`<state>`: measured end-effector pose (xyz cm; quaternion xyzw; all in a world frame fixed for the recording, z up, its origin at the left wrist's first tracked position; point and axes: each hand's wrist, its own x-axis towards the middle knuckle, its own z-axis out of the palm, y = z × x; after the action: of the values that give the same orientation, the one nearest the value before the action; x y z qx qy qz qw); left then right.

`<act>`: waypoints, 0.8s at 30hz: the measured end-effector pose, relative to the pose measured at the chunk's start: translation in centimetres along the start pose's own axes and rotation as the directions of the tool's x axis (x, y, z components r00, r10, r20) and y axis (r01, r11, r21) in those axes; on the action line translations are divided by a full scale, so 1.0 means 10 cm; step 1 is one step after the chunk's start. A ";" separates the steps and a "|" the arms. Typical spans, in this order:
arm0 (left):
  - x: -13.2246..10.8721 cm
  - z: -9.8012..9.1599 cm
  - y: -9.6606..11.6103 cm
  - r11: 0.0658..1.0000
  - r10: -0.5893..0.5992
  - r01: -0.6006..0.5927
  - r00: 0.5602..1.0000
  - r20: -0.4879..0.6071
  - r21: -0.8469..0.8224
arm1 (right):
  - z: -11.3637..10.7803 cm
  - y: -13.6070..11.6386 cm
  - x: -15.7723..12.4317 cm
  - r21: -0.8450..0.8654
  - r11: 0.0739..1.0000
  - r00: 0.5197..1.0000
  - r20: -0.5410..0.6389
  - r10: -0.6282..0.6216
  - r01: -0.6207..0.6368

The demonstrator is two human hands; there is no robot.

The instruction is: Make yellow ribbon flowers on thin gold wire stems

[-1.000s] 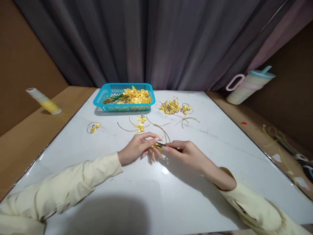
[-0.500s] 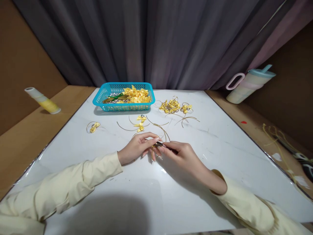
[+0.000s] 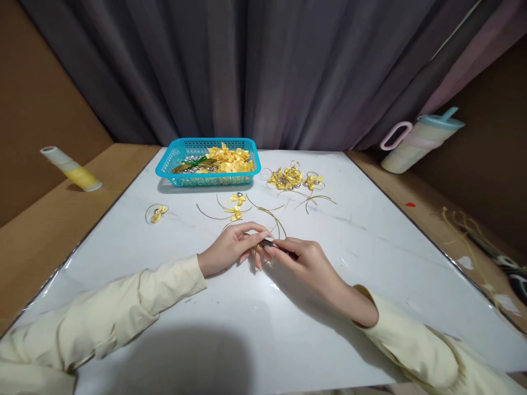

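Low over the white table my two hands meet. My right hand [image 3: 307, 259] is closed around a slim dark tool [image 3: 269, 243], whose kind I cannot make out. Between the fingers of my left hand [image 3: 236, 245], a thin gold cord [image 3: 257, 253] shows in part as a curve below the fingertips. The tool's far end touches the left fingertips, which hide its tip. Just beyond the hands lie yellow ribbon bows [image 3: 236, 213] with silvery pieces, and loose gold cords [image 3: 276, 216].
A blue basket [image 3: 164, 167] holds yellow bows, silvery pieces and a tied gold bundle. Finished-looking loops with bows [image 3: 286, 178] lie to its right, a single loop [image 3: 156, 213] at left. A thread cone [image 3: 76, 171], a tumbler [image 3: 420, 144] and scissors [image 3: 504, 264] flank the tabletop.
Both hands stay almost in place. My right hand and forearm have shifted very slightly to the left, still holding the dark tool against the left fingertips.
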<state>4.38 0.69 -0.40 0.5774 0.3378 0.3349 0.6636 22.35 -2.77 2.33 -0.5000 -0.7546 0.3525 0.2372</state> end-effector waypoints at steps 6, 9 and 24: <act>0.00 0.00 -0.01 1.000 0.002 -0.002 1.000 0.005 0.013 | 0.00 0.01 0.00 0.004 1.000 1.000 0.006 -0.003 0.003; 0.00 0.00 -0.01 1.000 0.000 0.000 1.000 0.000 0.021 | 0.00 0.01 0.00 0.011 1.000 1.000 -0.002 -0.007 0.007; 0.00 0.00 0.01 0.999 -0.021 0.021 1.000 -0.007 -0.029 | -0.02 0.03 0.02 0.041 0.999 0.999 -0.033 0.027 -0.025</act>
<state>4.33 0.71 -0.29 0.5629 0.3414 0.3350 0.6741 22.61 -2.46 2.28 -0.5108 -0.7366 0.3623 0.2554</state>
